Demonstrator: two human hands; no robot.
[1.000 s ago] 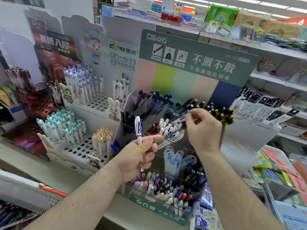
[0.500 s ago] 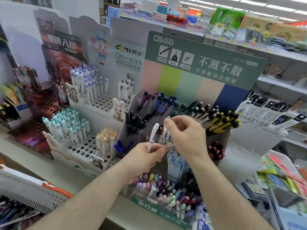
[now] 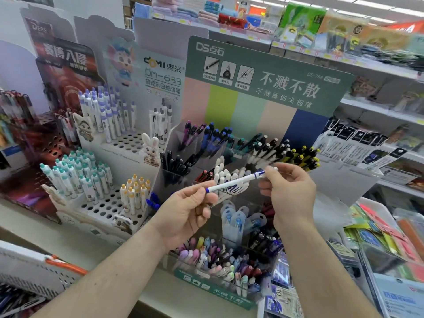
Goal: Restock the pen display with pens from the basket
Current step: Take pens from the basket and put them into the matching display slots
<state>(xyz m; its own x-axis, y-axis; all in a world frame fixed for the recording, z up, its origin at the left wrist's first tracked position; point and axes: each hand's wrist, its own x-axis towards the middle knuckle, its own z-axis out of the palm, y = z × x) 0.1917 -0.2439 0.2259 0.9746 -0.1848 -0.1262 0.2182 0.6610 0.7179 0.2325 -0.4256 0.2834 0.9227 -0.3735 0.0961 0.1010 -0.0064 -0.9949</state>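
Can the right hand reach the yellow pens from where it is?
Probably yes. The right hand is near the yellow pens, with nothing between them, but it is pinching the white pen that the left hand also holds.

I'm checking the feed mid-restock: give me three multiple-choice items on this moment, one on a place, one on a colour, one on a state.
1. Where is the basket?
A. lower left
B. top shelf
C. far right

2. What colours is the held pen?
A. yellow and black
B. white and blue
C. pink

3. How is the pen held?
A. lying on the counter
B. in one hand only
C. gripped at both ends by both hands

Answers:
1 A, its white mesh and orange handle show at the lower left edge.
2 B, white barrel with blue bands.
3 C, the left hand and right hand each pinch an end.
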